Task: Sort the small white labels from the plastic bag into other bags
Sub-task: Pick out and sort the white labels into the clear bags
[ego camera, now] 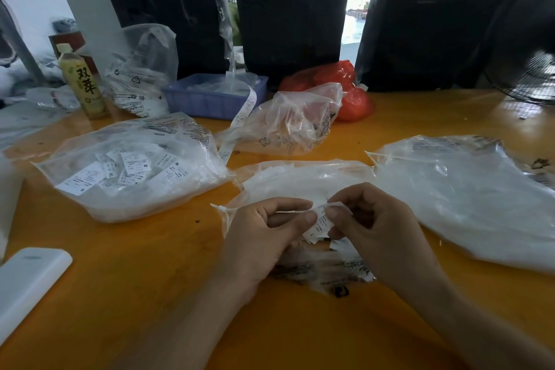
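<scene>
A small bunch of white labels (319,224) is pinched between the left hand (264,237) and right hand (375,228) above the source bag (300,177) near the worktop's front edge, while the left bag (132,165) already holds sorted labels, so sorting is judged unfinished.

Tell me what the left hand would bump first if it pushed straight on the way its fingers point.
The left hand points right, toward the right hand. It would first meet the small white label both hands pinch, then the right hand's fingertips just beyond it.
</scene>
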A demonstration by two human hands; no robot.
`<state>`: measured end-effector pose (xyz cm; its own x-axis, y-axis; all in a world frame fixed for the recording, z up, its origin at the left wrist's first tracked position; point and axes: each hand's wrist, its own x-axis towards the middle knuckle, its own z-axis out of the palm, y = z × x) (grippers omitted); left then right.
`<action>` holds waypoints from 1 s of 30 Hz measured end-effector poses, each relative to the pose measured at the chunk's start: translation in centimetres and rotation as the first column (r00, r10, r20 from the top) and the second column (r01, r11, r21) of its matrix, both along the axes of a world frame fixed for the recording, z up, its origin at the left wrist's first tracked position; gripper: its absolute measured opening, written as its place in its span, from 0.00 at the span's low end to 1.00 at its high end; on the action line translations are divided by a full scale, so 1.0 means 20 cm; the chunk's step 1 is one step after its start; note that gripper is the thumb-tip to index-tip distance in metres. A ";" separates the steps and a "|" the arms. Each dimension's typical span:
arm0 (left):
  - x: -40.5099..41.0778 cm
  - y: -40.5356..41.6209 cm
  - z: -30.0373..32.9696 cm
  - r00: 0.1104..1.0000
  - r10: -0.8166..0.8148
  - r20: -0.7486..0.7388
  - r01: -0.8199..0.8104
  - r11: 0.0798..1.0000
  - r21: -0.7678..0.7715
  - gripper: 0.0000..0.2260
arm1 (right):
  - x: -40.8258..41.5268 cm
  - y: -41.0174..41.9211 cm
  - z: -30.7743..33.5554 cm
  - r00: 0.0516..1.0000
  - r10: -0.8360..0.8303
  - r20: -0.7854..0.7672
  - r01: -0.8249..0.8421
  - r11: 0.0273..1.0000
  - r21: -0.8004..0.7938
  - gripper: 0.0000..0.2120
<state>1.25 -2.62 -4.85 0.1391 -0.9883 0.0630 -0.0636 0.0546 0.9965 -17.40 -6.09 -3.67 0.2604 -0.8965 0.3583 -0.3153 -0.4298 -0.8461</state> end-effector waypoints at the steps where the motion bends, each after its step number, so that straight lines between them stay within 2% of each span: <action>1: 0.00 0.00 0.00 1.000 0.012 -0.003 -0.012 1.000 -0.002 0.12 | 0.00 0.00 0.00 1.000 0.007 -0.018 -0.007 1.000 0.002 0.04; 5: 0.00 -0.01 0.00 0.995 0.055 -0.078 -0.054 0.998 0.011 0.12 | 0.01 0.00 -0.01 1.000 -0.018 0.012 0.018 0.999 0.032 0.06; 8: 0.00 -0.01 0.00 0.987 0.076 -0.143 -0.072 0.997 0.028 0.16 | 0.01 -0.01 -0.01 0.995 -0.061 0.073 0.059 0.998 0.033 0.07; 11: 0.00 -0.01 0.00 0.984 0.057 -0.168 -0.051 0.998 0.041 0.18 | 0.01 0.00 -0.02 1.000 -0.028 0.006 0.028 1.000 0.008 0.05; 15: 0.00 -0.01 0.00 0.984 0.051 -0.169 -0.044 0.998 0.043 0.17 | 0.03 0.02 -0.02 0.995 0.011 -0.103 -0.015 0.999 -0.036 0.08; 18: -0.01 0.00 0.00 0.984 0.048 -0.169 -0.039 0.998 0.056 0.16 | 0.03 0.01 -0.02 0.996 -0.027 -0.087 0.024 0.999 -0.027 0.10; 23: -0.02 0.00 0.01 0.991 0.058 -0.120 -0.054 0.998 0.038 0.12 | 0.05 0.03 -0.02 0.997 0.029 -0.066 -0.032 0.998 -0.046 0.04; 26: -0.02 0.00 0.02 0.992 0.060 -0.114 -0.057 0.998 0.027 0.11 | 0.07 0.05 -0.01 0.995 0.049 -0.089 -0.054 0.997 -0.054 0.08; 30: -0.02 0.01 0.01 0.996 0.011 -0.090 -0.011 1.000 0.009 0.15 | 0.06 0.03 -0.04 0.993 -0.021 -0.116 0.013 0.998 -0.063 0.12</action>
<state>0.79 -2.46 -4.62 0.1547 -0.9871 0.0411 0.0254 0.0456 0.9986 -16.16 -5.48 -4.39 0.2886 -0.8784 0.3810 -0.4182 -0.4736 -0.7751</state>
